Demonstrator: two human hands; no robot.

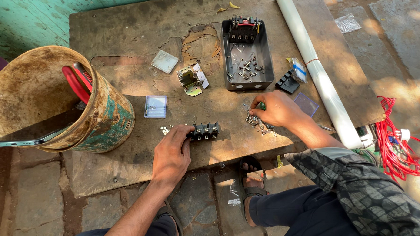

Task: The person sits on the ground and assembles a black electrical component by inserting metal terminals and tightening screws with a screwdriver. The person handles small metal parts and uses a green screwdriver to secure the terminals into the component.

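My left hand (171, 154) grips the left end of a black terminal block (205, 130) lying on the worn wooden board (123, 37). My right hand (277, 110) rests just right of it, fingers closed around a small green-handled tool (261, 105) whose tip is over a scatter of small metal screws and clips (259, 123). A few more small metal bits (165, 130) lie left of the block.
Behind stand an open grey metal switch box (266, 60) holding a black fuse unit and screws, a brass bracket (189, 80), clear plastic lids (155, 106), a white pipe (318, 72). A rusty bucket (112, 119) with red pliers and a phone sits left. Red wire (392, 139) lies right.
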